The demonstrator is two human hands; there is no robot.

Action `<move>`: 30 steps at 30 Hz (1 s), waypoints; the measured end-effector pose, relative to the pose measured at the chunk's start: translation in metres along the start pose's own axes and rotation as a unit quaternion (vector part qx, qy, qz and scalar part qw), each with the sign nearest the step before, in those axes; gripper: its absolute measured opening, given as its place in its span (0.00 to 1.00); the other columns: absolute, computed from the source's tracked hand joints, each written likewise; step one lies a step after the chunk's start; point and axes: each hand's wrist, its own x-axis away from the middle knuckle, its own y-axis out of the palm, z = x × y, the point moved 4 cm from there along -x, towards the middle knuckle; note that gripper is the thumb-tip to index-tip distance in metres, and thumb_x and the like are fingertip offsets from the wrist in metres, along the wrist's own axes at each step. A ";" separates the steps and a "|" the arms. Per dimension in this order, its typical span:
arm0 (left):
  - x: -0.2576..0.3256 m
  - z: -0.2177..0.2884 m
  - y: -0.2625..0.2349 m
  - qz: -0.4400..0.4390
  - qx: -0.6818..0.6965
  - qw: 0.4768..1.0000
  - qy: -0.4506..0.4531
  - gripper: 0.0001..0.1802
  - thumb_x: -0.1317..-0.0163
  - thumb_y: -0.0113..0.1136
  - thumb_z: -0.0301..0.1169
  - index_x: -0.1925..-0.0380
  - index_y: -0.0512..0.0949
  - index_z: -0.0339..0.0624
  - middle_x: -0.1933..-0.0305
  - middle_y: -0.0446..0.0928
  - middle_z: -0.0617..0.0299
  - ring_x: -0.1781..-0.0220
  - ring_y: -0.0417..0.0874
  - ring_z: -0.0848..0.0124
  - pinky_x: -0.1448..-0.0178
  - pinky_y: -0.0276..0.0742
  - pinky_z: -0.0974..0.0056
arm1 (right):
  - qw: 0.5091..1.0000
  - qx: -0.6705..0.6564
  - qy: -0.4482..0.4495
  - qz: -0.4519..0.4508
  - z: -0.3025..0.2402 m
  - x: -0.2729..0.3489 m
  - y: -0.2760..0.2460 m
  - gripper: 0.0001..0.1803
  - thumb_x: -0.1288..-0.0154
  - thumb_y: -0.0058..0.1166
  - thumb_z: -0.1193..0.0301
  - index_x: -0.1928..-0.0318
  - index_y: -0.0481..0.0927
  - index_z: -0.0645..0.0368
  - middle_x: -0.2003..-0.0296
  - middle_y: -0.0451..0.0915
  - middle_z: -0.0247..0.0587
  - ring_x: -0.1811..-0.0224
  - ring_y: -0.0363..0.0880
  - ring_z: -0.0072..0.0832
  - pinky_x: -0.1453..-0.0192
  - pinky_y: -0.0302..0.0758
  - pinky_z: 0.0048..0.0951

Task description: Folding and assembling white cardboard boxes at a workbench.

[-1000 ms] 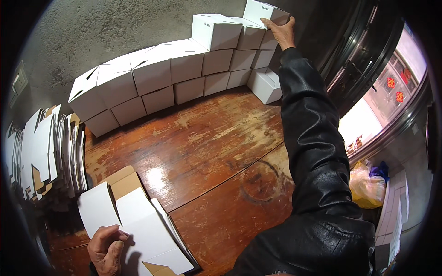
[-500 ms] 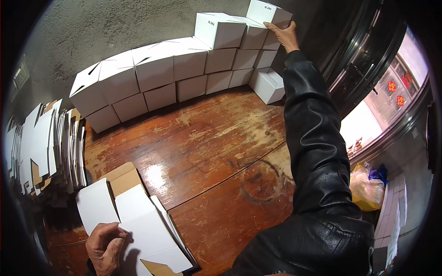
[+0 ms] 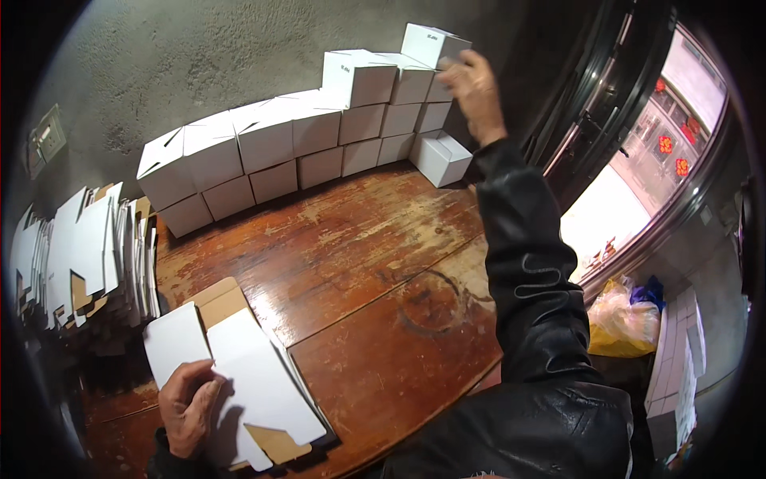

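Note:
My right hand (image 3: 476, 94) is raised in front of the topmost white box (image 3: 423, 46) at the right end of a stacked row. Its fingers are spread and somewhat blurred, with nothing held. At the lower left, my left hand (image 3: 188, 405) hovers or rests over flat white cardboard box blanks (image 3: 259, 375) with brown inner sides. Its fingers curl loosely, thumb and fingertips apart, and no object shows between them. The row of white boxes (image 3: 267, 144) runs along the wall, two high at the left and higher at the right.
One separate white box (image 3: 441, 160) sits at the row's right end on the worn wooden table (image 3: 343, 239). Many folded blanks (image 3: 96, 247) are piled at the left by the wall. A window (image 3: 638, 176) and plastic bags (image 3: 626, 315) lie to the right.
My right hand has let go of the topmost box and drawn back slightly from it. The box stays on the stack. My left hand keeps its curled pose over the blanks. The view has shifted a little.

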 end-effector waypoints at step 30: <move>0.024 0.006 -0.045 0.145 -0.424 0.850 0.278 0.19 0.39 0.63 0.37 0.54 0.76 0.34 0.61 0.76 0.47 0.60 0.77 0.50 0.56 0.73 0.54 | 0.880 0.073 0.017 -0.468 -0.205 0.274 0.194 0.20 0.43 0.69 0.71 0.50 0.80 0.62 0.63 0.80 0.39 0.58 0.80 0.25 0.57 0.79 0.27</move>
